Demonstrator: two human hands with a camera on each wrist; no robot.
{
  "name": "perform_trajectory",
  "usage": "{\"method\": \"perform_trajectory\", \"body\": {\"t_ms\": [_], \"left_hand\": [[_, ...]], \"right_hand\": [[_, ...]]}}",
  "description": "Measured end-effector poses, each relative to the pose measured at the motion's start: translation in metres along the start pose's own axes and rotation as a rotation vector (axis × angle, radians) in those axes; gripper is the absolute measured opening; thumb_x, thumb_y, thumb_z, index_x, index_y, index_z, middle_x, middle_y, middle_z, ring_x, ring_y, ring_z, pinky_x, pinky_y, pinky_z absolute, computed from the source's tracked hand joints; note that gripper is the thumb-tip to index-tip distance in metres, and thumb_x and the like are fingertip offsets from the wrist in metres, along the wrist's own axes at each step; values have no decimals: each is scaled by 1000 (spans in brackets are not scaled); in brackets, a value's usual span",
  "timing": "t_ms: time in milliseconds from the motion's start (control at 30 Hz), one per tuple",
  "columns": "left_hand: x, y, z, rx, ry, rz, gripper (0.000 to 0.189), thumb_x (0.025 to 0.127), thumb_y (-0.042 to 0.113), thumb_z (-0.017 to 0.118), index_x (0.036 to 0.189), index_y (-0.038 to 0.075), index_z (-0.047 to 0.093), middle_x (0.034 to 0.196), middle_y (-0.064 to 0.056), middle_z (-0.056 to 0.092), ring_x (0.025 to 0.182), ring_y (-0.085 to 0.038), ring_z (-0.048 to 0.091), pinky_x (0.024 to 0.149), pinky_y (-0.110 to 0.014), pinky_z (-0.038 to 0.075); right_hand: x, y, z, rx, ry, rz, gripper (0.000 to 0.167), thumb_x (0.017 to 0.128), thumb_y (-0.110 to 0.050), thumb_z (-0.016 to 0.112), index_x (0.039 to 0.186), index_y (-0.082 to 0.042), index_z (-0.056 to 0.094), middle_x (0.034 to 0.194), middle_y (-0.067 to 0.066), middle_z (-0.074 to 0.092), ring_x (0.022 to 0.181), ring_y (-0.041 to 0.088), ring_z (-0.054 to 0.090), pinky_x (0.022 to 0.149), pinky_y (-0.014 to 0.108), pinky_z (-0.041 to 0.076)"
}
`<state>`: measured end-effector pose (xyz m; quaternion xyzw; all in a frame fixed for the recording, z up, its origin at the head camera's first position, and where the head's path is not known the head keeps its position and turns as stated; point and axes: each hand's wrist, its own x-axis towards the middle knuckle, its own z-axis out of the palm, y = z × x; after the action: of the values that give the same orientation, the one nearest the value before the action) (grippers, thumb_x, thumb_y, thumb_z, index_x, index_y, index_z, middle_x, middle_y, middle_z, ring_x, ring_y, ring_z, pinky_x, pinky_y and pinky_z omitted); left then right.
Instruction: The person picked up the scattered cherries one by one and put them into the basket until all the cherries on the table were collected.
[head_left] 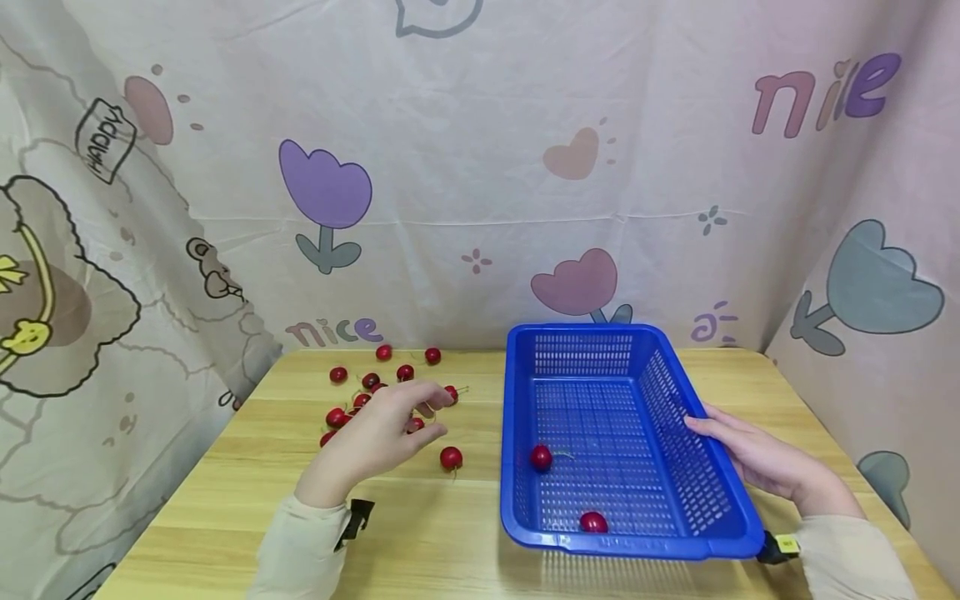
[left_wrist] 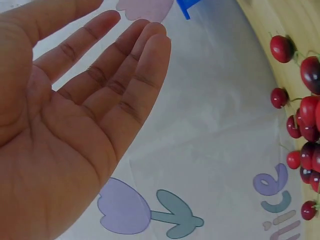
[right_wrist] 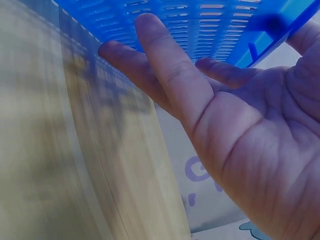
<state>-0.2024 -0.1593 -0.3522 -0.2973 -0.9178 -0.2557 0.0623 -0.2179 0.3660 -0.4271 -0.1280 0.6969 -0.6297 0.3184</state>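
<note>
holding a blue basket with the right grip, clamped on its side wall with the thumb over the rim and the fingers along the outer side, seen in the right wrist view reaching beneath the slots. extending leftward from that grip, apparently lifted at the near edge, with a latticed shadow falling on the counter. containing a stalked cherry by the wall farthest from the right grip, and a second cherry against the near wall. reaching out on the other side with the left grip, thumb and fingers apart, fingers loosely bent, palm bare in the left wrist view. facing loose cherries scattered on the counter beyond and to the left of the left grip, partly hidden behind it. showing a long-stalked cherry right by the fingertips, cannot tell if touching, and a single cherry just to the right of the thumb, nearer. wearing black straps and pale sleeves behind both grips. backed, past both grips, by a pale cloth printed with tulips and hearts.
</note>
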Motion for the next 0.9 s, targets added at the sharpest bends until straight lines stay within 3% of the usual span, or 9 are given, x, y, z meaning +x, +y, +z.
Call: {"method": "perform_trajectory", "body": {"t_ms": [367,567,700,900], "left_hand": [[1,-12,14,-5,-46,-24,29,95,9,81,123,12,73,117,-3,77,101,-20,73,90,-44,64],[5,-14,25,21,-98,-83,28,95,7,80,121,11,73,118,-3,76,101,-20,71,90,-38,63],[8,-14,34,19,-138,-116,28,94,5,79,121,9,73,120,-8,76,105,-26,72,93,-42,62],[10,-18,46,47,-179,-88,28,91,1,80,117,5,73,117,-16,76,101,-32,72,86,-45,62]], "right_hand": [[0,0,0,10,-5,-2,74,119,-35,26,165,-4,-24,134,8,69,116,30,75,95,52,64],[1,0,-1,10,-8,-1,74,119,-35,26,165,-4,-24,134,9,69,116,30,75,95,53,64],[1,0,-2,9,-4,4,74,119,-36,26,165,-5,-23,134,8,69,117,30,75,95,53,64],[1,0,-3,8,-12,-2,74,119,-35,25,165,-3,-23,134,9,70,116,31,75,95,53,64]]}}
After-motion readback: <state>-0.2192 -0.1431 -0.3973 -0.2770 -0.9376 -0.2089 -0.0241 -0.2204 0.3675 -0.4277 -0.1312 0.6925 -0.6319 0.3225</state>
